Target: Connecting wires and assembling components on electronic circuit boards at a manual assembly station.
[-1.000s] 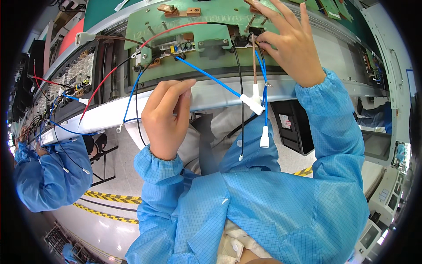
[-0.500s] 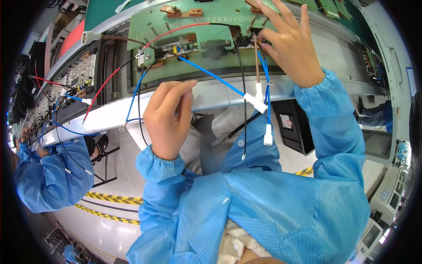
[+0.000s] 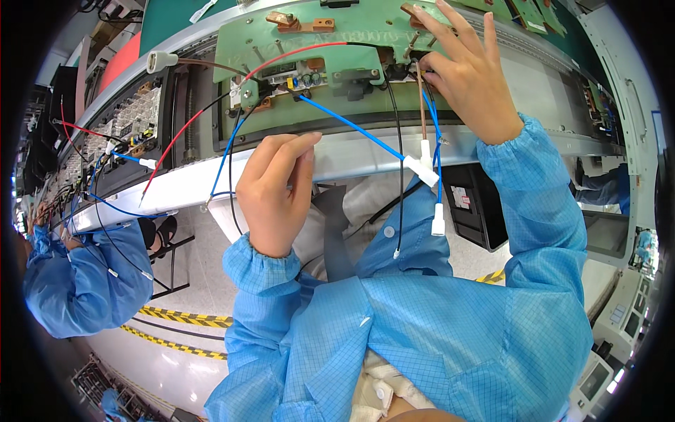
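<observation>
My right hand reaches over the right end of a green fixture plate. Its thumb and index finger pinch close to the top of a brown wire; what sits between the fingertips is hidden. The other fingers stretch upward. From that spot hang blue wires, one ending in a white connector. My left hand hovers by the metal rail, thumb and fingers drawn together with nothing visible in them. Between the hands slants a thick blue wire with a white sleeve.
A red-and-black wire arches across the plate. One black wire dangles over the rail. Leftward along the line lies another board, with a co-worker in a blue sleeve. Below the rail stands a black bin.
The whole view has shifted slightly, so the fixture and wires appear a little lower and further right. Both hands keep nearly the same pose beside the fixture.
</observation>
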A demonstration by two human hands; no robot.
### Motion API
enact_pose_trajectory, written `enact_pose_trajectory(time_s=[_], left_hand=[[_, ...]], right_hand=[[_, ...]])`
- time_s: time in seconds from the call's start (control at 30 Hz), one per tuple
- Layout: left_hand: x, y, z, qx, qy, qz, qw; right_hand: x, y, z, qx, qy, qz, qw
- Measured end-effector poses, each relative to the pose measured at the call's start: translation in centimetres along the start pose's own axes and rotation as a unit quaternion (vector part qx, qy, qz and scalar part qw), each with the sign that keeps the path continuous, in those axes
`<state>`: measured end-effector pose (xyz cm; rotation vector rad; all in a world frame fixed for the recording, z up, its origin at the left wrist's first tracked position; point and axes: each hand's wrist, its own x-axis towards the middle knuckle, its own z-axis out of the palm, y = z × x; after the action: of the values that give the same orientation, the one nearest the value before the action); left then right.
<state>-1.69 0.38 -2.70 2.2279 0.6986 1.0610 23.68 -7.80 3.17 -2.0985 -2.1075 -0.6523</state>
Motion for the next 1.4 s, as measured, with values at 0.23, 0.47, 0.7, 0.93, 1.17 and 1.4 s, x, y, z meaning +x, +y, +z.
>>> enact_pose_trajectory(time_s=[0.23,0.47,0.7,0.93,1.17,1.4], left_hand=[[-0.7,0.1,-0.3,0.004,-0.017,-0.025,1.0],[-4.0,2.6,-3.6,-0.051,-0.127,0.024,0.99],[-5.0,4.1,-7.1,-0.22,-0.127,-0.073,0.964],[0.3,6.1,0.3,0.009,-0.186,-0.028,0.982],[1.9,5.8,3.8,-0.014,-0.127,0.028,0.991],[4.7,6.0,5.6,-0.16,-0.014,0.01,0.987]], right_hand=[[0.1,-0.6,-0.8,-0.019,-0.01,0.006,1.0],[-2.5,1.0,0.1,0.054,0.078,-0.066,0.993],[-2.6,0.1,0.0,0.121,0.147,-0.102,0.976],[-2.2,-0.5,0.0,0.164,0.127,-0.133,0.969],[-2.6,-0.9,0.0,0.214,0.143,-0.082,0.963],[-1.7,-1.6,-0.6,0.338,0.132,0.062,0.93]])
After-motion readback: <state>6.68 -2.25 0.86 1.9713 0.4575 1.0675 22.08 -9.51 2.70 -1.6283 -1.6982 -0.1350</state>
